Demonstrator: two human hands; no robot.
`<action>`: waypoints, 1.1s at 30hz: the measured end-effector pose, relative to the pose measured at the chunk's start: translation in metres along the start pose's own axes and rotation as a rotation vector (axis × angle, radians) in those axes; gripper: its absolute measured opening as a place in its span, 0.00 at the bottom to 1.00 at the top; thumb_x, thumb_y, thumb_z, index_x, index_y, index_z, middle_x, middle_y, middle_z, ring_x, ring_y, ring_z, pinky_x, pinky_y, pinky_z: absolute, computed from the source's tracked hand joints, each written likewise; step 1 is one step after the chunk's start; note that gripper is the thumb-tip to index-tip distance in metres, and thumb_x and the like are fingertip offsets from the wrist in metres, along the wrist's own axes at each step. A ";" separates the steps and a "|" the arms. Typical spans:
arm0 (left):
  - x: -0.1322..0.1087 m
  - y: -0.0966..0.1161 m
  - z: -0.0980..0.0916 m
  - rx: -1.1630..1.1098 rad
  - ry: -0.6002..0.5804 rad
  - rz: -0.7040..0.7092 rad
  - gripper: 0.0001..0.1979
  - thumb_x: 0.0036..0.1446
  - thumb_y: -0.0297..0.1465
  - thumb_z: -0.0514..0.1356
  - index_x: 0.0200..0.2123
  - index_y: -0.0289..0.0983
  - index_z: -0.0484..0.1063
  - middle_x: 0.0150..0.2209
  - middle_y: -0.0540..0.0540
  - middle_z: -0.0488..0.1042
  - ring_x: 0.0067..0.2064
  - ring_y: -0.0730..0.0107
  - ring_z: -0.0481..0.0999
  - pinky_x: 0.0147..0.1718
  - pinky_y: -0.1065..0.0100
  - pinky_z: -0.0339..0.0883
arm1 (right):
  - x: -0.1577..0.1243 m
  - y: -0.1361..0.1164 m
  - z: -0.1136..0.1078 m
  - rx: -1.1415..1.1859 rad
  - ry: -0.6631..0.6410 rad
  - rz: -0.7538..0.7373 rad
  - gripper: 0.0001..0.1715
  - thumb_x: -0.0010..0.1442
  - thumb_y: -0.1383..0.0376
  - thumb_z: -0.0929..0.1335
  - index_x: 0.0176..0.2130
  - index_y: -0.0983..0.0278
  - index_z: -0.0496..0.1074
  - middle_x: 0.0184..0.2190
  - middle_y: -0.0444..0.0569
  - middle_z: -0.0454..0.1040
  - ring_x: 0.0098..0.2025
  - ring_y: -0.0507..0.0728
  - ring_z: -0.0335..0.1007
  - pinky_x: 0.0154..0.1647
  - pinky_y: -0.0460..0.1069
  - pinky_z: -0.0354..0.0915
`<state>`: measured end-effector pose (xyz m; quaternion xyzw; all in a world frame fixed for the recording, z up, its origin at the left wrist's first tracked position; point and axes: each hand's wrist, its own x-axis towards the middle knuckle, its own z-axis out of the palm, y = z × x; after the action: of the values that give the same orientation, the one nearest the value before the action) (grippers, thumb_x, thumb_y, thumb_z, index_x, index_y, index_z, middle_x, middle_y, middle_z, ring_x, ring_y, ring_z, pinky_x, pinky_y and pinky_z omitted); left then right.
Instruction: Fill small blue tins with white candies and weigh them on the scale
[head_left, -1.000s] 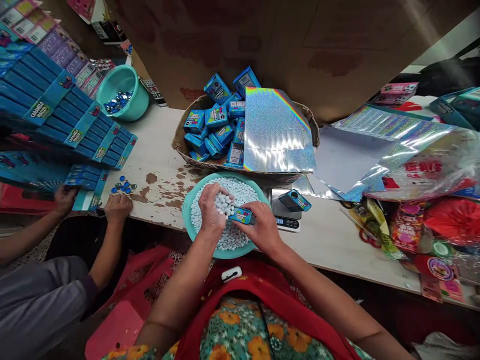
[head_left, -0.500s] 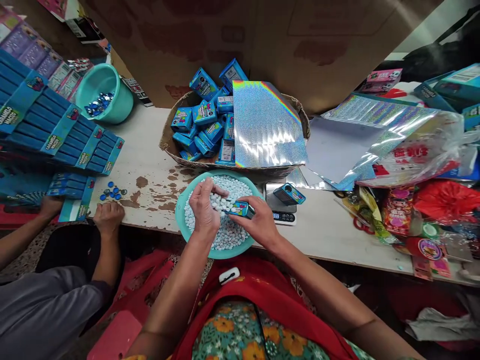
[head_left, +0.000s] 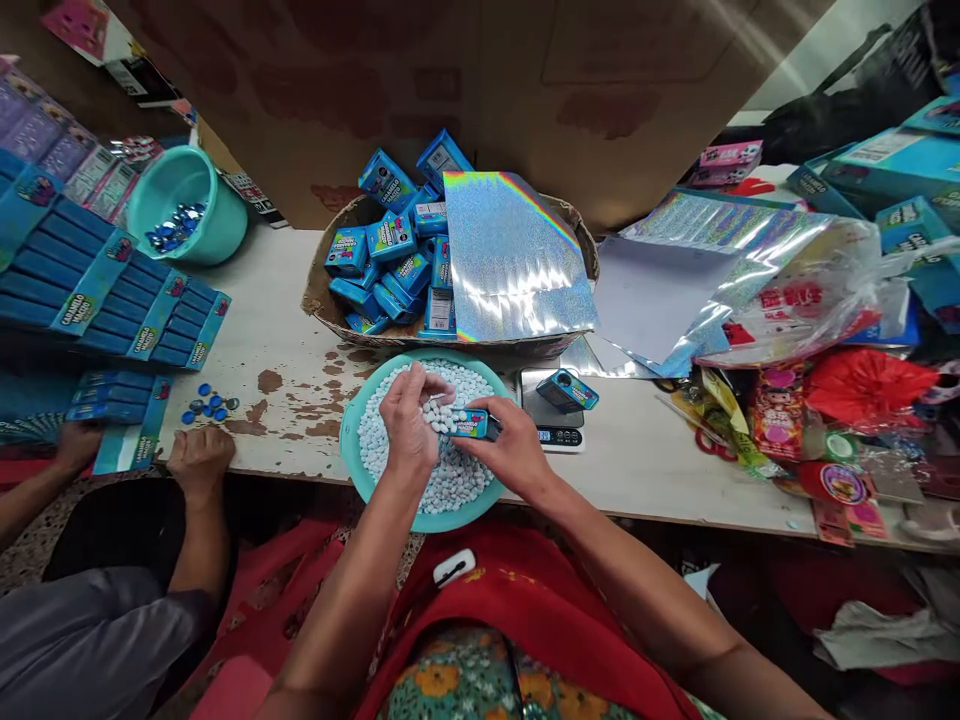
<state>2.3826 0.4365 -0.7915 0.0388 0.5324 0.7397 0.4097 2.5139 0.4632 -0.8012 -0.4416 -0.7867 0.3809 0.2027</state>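
Note:
Over a turquoise basin (head_left: 351, 452) filled with small white candies (head_left: 463, 484), my left hand (head_left: 409, 420) is cupped around a heap of those candies. My right hand (head_left: 510, 445) grips a small blue candy tin (head_left: 472, 423) lying on its side. The tin's left end touches the candies in my left palm. Just right of the basin, another blue tin (head_left: 567, 390) rests on a small digital scale (head_left: 553, 420), whose readout is too small to read surely.
Behind the basin, a cut-down carton (head_left: 330, 320) holds several blue tins under a shiny holographic sheet (head_left: 517, 260). A turquoise bucket (head_left: 225, 225) with blue caps stands at left, near stacked blue boxes (head_left: 97, 290). A co-worker's hand (head_left: 201, 460) rests on the table edge. Wrapped packets (head_left: 780, 410) crowd the right.
The view has shifted, so most things appear slightly further left. My hands stay over the basin, the tin still against the candies in my left palm.

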 end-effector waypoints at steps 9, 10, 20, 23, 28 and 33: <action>0.001 -0.002 0.005 -0.020 -0.109 0.070 0.19 0.57 0.37 0.59 0.17 0.35 0.63 0.20 0.49 0.66 0.25 0.71 0.71 0.28 0.68 0.66 | -0.003 0.001 -0.003 0.057 0.007 0.018 0.21 0.48 0.63 0.76 0.41 0.61 0.72 0.39 0.48 0.76 0.44 0.61 0.71 0.45 0.54 0.63; 0.001 -0.002 0.006 -0.014 -0.117 0.072 0.19 0.57 0.37 0.60 0.17 0.35 0.64 0.20 0.50 0.65 0.24 0.72 0.70 0.27 0.69 0.65 | -0.003 0.001 -0.003 0.066 0.012 0.021 0.20 0.48 0.63 0.76 0.41 0.61 0.72 0.39 0.48 0.76 0.44 0.61 0.71 0.45 0.54 0.63; 0.018 -0.003 -0.001 -0.007 -0.212 0.014 0.18 0.57 0.43 0.57 0.21 0.37 0.65 0.19 0.52 0.62 0.19 0.75 0.61 0.18 0.71 0.56 | -0.005 0.012 -0.005 0.162 0.050 0.078 0.20 0.47 0.64 0.76 0.41 0.61 0.72 0.39 0.47 0.76 0.44 0.60 0.71 0.45 0.54 0.65; 0.055 -0.033 -0.024 0.360 -0.122 0.189 0.17 0.56 0.45 0.56 0.25 0.37 0.70 0.24 0.48 0.68 0.27 0.69 0.68 0.28 0.67 0.64 | -0.011 0.012 -0.017 0.223 0.090 0.084 0.20 0.48 0.62 0.76 0.42 0.60 0.73 0.41 0.48 0.76 0.45 0.60 0.71 0.48 0.55 0.65; 0.073 -0.093 -0.040 1.280 -0.460 0.327 0.15 0.55 0.43 0.58 0.39 0.40 0.75 0.45 0.40 0.73 0.50 0.51 0.67 0.50 0.53 0.58 | -0.019 0.016 -0.035 0.208 0.206 0.135 0.21 0.49 0.60 0.76 0.43 0.58 0.72 0.43 0.48 0.75 0.47 0.60 0.70 0.49 0.56 0.65; 0.051 -0.105 -0.042 1.561 -0.491 0.369 0.15 0.59 0.42 0.53 0.38 0.39 0.73 0.41 0.40 0.72 0.42 0.55 0.69 0.40 0.60 0.61 | -0.020 0.020 -0.034 0.115 0.201 0.149 0.21 0.49 0.59 0.76 0.42 0.58 0.73 0.41 0.48 0.76 0.46 0.61 0.70 0.48 0.56 0.65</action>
<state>2.3872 0.4481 -0.9154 0.5577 0.7723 0.1845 0.2419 2.5579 0.4667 -0.7954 -0.5225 -0.7042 0.3931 0.2767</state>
